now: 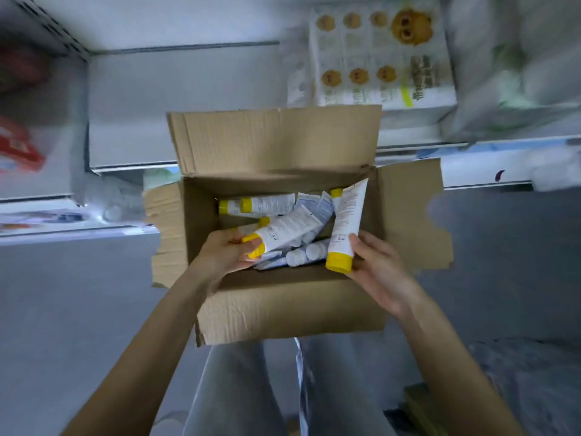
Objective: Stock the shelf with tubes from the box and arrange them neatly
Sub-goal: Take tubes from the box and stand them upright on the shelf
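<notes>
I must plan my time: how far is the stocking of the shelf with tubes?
Done: nothing yet; no tube shows on the shelf. In hand: the left hand grips a first tube, the right hand a second tube, both at the box. Left: several tubes lie in the box, and all the arranging.

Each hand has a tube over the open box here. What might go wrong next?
1. The left hand holds the left tube only around its yellow cap, so the long body may sag or slip back into the box.
2. The right tube, in the right hand, leans near the right flap and might snag there when lifted.
3. With both hands full, placing tubes neatly on the shelf may be awkward.
</notes>
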Motion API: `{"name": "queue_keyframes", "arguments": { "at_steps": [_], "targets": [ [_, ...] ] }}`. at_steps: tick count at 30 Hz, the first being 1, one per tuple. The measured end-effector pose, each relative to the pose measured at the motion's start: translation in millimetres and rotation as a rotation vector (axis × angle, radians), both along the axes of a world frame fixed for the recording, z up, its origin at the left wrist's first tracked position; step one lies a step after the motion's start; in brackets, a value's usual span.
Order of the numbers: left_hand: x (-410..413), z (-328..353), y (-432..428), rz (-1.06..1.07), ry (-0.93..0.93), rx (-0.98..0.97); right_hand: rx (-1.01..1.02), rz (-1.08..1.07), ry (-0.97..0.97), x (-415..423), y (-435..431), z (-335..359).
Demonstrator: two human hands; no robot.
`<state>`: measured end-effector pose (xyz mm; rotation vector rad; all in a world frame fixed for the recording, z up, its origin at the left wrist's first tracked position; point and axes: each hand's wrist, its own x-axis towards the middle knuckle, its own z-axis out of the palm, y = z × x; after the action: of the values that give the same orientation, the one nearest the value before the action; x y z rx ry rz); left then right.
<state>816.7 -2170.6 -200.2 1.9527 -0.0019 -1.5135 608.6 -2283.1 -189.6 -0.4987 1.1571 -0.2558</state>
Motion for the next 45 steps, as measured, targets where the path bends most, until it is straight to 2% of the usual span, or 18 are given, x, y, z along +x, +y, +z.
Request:
{"name": "queue_keyframes", "arguments": {
  "at_steps": [4,12,16,21,24,28,31,36,40,45],
  "targets": [
    [9.1,70.3,35.5,0.073,0.053,-0.13,-0.064,0.085,-0.099,18.1,17.1,54.3],
    [32.1,177.0,99.0,0.187,0.102,-0.429,-0.327,0.215,-0.292,64.9,52.7,173.0],
    [61.0,219.4,115.2,0.15,0.063,-0.587,-0.424,0.208,-0.36,104.2,68.2,222.7],
    [104.2,269.1,130.1,0.083,-0.003,-0.665,-0.496,0.179,-0.457,155.5,82.6,270.4],
    [131.9,298.9,129.8,-0.074,-0.087,-0.681,-0.56,0.186,-0.517,183.9,84.2,298.4],
    [152.7,331.8,117.2,-0.243,-0.229,-0.677,-0.653,0.3,-0.576,213.5,81.5,334.1],
    [163.4,345.6,109.6,-0.189,-0.312,-0.7,-0.706,0.397,-0.609,230.6,77.0,352.9],
    [179.7,357.8,101.5,0.037,-0.399,-0.771,-0.78,0.458,-0.558,255.3,59.9,364.4],
    [208.7,360.6,80.7,0.171,-0.632,-0.735,-0.898,0.426,-0.413,274.0,38.8,360.0],
    [239.9,363.8,54.2,0.152,-0.901,-0.634,-1.04,0.407,-0.328,291.6,19.8,354.0]
  ]
}}
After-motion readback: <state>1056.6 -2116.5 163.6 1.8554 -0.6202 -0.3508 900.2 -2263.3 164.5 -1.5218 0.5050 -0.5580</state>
